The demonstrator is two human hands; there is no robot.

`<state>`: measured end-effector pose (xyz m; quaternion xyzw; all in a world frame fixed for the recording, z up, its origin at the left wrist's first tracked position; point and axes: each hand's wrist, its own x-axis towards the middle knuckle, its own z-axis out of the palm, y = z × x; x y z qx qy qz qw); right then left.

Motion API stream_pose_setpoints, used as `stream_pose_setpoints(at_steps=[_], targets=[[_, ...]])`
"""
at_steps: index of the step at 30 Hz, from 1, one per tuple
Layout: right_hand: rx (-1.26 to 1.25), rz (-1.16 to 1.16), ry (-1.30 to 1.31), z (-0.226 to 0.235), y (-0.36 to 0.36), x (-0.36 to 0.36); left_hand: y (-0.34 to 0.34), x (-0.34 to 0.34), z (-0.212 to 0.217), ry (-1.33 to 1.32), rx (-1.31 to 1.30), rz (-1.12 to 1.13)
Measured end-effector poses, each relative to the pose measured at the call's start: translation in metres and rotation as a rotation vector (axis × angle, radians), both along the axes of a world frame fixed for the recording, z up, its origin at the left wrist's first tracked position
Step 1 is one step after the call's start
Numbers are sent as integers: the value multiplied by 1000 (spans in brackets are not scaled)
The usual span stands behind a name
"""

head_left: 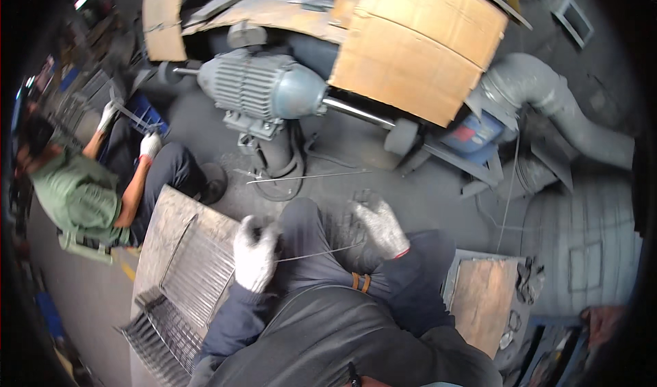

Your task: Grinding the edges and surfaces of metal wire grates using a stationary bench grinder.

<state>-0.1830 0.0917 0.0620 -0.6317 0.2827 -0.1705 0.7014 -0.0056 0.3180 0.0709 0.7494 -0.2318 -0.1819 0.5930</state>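
A wire rack (321, 253) of thin metal rods spans the gap between my hands above my lap. Its inner bars are smeared by motion, while its two long edge rods show. My left hand (254, 255), in a whitish knit glove, is closed at the rack's left end. At the other end my right hand (382, 228), gloved alike with a red cuff edge, closes on the rack; its fingertips are blurred. Left of my left hand, more wire racks (198, 264) lie on a worn board (171, 216), some stacked toward its near end.
Ahead stands a grey motor (250, 86) with a shaft and wheel (402, 137) beside cardboard sheets (417, 45). A co-worker (82, 188) sits at left, holding a metal piece. At right are a wooden-topped stand (484, 298), a grey duct (547, 99) and a large ribbed drum (582, 243).
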Motion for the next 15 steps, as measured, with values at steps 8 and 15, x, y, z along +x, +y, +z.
stream_pose_setpoints(at_steps=[8,15], targets=[[188,-514,153,-60,-97,-113,-207,-27,-97,214,-48,-533],[125,-749,57,-92,-136,-148,-286,-52,-151,274,-15,-628]])
